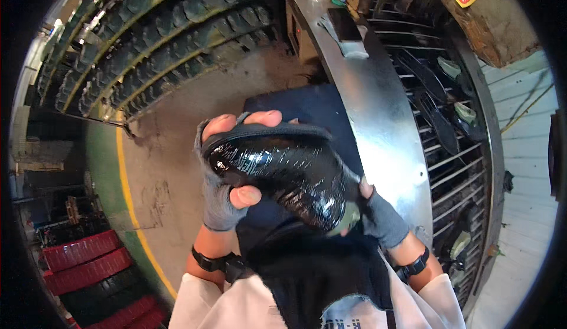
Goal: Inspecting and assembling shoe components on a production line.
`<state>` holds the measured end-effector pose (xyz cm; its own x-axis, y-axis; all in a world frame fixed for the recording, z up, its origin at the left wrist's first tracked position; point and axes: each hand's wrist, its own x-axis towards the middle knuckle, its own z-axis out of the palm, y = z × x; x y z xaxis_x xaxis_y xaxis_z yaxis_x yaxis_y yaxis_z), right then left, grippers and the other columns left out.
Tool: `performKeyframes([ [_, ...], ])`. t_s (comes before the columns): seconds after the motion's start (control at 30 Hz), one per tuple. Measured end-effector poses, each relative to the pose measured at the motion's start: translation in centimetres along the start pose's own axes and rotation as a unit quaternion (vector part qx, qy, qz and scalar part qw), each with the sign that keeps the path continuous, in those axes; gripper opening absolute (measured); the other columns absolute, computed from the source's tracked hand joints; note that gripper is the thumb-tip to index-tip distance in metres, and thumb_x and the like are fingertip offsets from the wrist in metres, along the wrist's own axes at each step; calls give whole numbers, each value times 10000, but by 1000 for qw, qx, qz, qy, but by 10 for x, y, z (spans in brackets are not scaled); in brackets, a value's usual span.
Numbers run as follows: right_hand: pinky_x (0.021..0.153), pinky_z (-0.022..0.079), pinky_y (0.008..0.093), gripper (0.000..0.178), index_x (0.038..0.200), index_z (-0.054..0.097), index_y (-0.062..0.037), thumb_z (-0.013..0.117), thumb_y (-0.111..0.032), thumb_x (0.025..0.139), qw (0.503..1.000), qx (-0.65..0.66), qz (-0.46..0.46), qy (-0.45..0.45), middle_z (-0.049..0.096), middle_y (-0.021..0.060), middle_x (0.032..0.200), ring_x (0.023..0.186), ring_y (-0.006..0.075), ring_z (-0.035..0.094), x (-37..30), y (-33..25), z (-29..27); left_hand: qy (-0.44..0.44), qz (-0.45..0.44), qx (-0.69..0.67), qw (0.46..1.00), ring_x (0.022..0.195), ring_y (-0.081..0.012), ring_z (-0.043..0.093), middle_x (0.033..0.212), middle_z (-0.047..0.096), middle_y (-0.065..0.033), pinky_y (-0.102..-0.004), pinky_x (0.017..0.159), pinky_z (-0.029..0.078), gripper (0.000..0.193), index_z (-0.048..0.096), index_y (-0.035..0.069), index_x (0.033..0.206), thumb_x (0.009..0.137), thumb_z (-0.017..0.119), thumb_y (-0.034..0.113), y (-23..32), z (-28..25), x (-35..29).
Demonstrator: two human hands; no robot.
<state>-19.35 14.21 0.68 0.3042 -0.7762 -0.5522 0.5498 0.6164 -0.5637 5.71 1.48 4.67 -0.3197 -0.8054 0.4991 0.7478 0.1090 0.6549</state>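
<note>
A glossy black shoe (277,167) is held up in front of my body, lying on its side with its dark sole (271,131) along the top. My left hand (218,202), in a grey fingerless glove, is closed around one end, with fingertips over the sole edge and the thumb below. At the other end my right hand (383,217), gloved the same way, grips the shoe from the side; most of its fingers are hidden behind it. Beside the right hand a pale green piece (351,215), perhaps a shoe last, shows at the shoe's opening.
A shiny metal ledge (387,134) runs along my right, bearing a dark phone-like object (345,25) on a pale cloth. Beyond it, a rack of metal bars (452,178) carries black soles (437,122). Shelves of dark shoes (171,46) stand far left; red stacked pieces (82,252) sit lower left.
</note>
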Motion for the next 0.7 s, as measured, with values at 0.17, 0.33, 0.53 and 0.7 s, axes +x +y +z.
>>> performKeyframes([
  [0.17, 869, 576, 312, 588, 1317, 597, 1, 751, -380, 896, 961, -128, -205, 132, 697, 103, 1120, 989, 193, 692, -6, -64, -27, -115, -267, -26, 956, 1460, -337, 391, 1591, 356, -257, -456, 1219, 253, 1000, 313, 10, 1578, 854, 757, 538, 4, -5, -10],
  [0.33, 950, 510, 290, 710, 1234, 639, 0, 939, -169, 613, 824, -506, -255, 14, 699, 66, 1091, 1044, 153, 660, 17, -105, -6, -21, -292, 176, 940, 1365, -182, 422, 1469, 460, -126, -339, 1161, 304, 746, 303, 24, 1589, 985, 650, 291, -65, 16, -3],
  [0.53, 962, 496, 311, 792, 1229, 642, -48, 984, -279, 553, 796, -579, -179, -1, 693, 49, 1073, 1026, 157, 654, 19, -98, 31, 72, -230, 199, 950, 992, -103, 495, 1051, 533, -17, -264, 912, 423, 417, 533, 14, 1270, 1012, 588, 337, -64, 30, -15],
  [0.7, 775, 559, 392, 769, 1114, 637, -28, 934, -496, 582, 706, -641, -300, 9, 706, 155, 912, 854, 344, 719, 25, -83, 51, 96, -173, 288, 937, 934, -154, 520, 1004, 546, -64, -303, 850, 433, 503, 548, 17, 1178, 993, 463, 476, -63, 26, -29],
])
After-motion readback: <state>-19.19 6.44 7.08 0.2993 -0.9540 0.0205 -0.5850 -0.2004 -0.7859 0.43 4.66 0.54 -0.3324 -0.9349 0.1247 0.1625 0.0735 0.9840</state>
